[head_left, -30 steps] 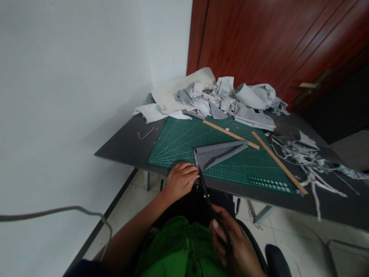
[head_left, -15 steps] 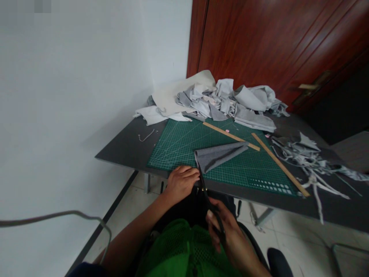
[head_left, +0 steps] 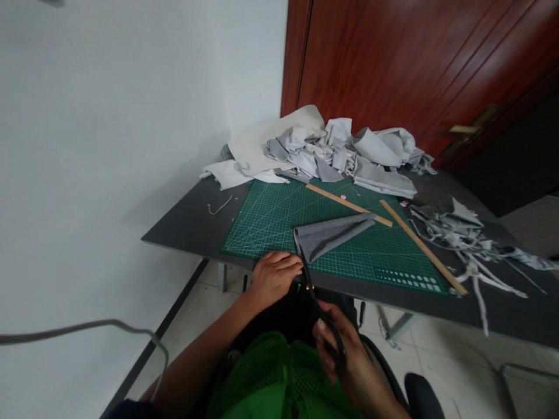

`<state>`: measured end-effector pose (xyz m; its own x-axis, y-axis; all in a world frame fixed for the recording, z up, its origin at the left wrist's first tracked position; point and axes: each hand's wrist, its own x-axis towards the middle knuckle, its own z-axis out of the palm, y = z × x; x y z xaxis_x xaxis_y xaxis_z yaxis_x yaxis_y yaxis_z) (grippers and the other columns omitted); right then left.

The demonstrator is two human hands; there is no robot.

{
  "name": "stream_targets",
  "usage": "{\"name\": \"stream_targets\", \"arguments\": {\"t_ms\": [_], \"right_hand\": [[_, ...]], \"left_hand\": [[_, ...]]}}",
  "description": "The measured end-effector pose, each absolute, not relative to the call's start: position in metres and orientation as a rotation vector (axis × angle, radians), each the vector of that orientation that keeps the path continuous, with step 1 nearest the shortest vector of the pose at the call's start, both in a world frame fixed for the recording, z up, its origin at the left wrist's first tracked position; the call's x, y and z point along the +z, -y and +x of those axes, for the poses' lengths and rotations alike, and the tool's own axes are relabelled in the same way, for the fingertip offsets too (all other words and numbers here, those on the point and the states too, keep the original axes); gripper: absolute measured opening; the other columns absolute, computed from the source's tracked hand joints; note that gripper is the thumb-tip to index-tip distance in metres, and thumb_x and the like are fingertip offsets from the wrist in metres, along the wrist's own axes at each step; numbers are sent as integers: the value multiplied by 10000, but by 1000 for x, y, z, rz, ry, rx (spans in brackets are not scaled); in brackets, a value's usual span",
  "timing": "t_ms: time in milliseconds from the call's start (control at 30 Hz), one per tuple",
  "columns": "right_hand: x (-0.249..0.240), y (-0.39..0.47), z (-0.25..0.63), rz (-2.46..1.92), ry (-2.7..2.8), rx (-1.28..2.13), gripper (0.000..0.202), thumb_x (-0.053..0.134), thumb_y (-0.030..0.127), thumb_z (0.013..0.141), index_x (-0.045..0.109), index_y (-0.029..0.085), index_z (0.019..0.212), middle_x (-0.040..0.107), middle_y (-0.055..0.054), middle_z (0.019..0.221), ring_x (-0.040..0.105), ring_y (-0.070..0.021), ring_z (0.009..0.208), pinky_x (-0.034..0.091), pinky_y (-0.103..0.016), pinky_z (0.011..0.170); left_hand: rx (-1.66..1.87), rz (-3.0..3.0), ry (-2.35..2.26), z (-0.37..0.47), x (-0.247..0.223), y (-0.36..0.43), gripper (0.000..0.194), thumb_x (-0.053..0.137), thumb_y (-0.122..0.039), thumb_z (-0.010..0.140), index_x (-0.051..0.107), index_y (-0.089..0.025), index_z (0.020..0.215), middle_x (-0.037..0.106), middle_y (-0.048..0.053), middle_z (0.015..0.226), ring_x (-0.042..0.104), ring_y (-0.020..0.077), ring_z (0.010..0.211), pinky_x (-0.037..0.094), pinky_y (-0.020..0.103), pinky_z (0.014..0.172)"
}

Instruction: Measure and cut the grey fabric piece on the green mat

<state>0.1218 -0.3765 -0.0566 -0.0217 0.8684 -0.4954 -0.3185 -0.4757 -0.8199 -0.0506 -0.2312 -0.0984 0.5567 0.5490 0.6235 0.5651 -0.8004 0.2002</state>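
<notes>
At the left, a thin pale string (head_left: 219,205) lies on the dark surface (head_left: 183,224), apart from the green cutting mat (head_left: 257,224). My left hand (head_left: 276,274) is at the near edge of this mat, with the fingers bent and close together. I cannot tell if they really pinch the cloth. The fingertips are just beside the blades of the black scissors (head_left: 311,295), so if the blades turn a little to the left, they could nick my skin.

The grey cloth (head_left: 325,235) lies folded on the mat, its near corner at the blades. Because it is folded, the blades could catch a lower layer also, or the layers could slip and the cut become crooked. My right hand (head_left: 343,343) grasps the scissors by the handles, below the surface edge; from this low angle the tips could also scratch the mat.

The far tip of the cloth meets one wooden ruler (head_left: 345,202), so a pull could drag it. Farther right are another wooden ruler (head_left: 421,246) and tangled cloth strips (head_left: 469,230).
</notes>
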Motion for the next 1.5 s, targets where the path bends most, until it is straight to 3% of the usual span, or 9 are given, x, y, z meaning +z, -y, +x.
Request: {"name": "stream_targets", "arguments": {"t_ms": [433,933,1167,1233,1333,1500], "right_hand": [[-56,380,121,-1370,734,1681,786,749,674,801,474,214,1376,435,124,576,331,-64,430,303,-155,355],[-55,383,123,-1370,798,1649,783,726,642,846,459,205,1439,491,95,621,400,-81,468,355,-173,384],[-52,384,122,-1356,658,1678,762,804,658,746,541,228,1318,500,98,616,369,-65,407,318,-169,335],[-51,385,124,-1353,596,1694,761,832,662,701,556,239,1269,520,91,644,362,-56,396,297,-162,319],[-52,386,131,-1333,559,1713,712,836,650,702,578,236,1221,515,89,662,351,-45,412,280,-146,324],[-52,384,135,-1357,591,1702,717,825,650,721,569,221,1235,504,90,663,347,-45,424,268,-146,334]], "left_hand": [[-1054,-2751,964,-52,-97,231,211,514,-270,1061,719,-234,1027,782,-25,1058,676,177,989,468,348,844],[-1095,-2731,933,-51,-96,231,205,531,-269,1050,729,-228,1025,784,-17,1046,678,171,978,489,337,836],[-1152,-2789,1030,-51,-96,234,199,553,-293,1036,749,-259,1029,785,-11,1038,688,175,1013,518,340,895],[-1206,-2722,1177,-48,-96,234,211,568,-313,1022,731,-248,1140,769,25,1130,668,208,1108,519,369,974],[-1109,-2621,1383,-43,-95,234,398,574,-353,1006,621,-179,1360,666,106,1370,567,301,1298,473,466,1085],[-956,-2643,1370,-38,-95,233,383,547,-344,1013,634,-179,1347,670,100,1372,549,343,1306,442,536,1094]]}}
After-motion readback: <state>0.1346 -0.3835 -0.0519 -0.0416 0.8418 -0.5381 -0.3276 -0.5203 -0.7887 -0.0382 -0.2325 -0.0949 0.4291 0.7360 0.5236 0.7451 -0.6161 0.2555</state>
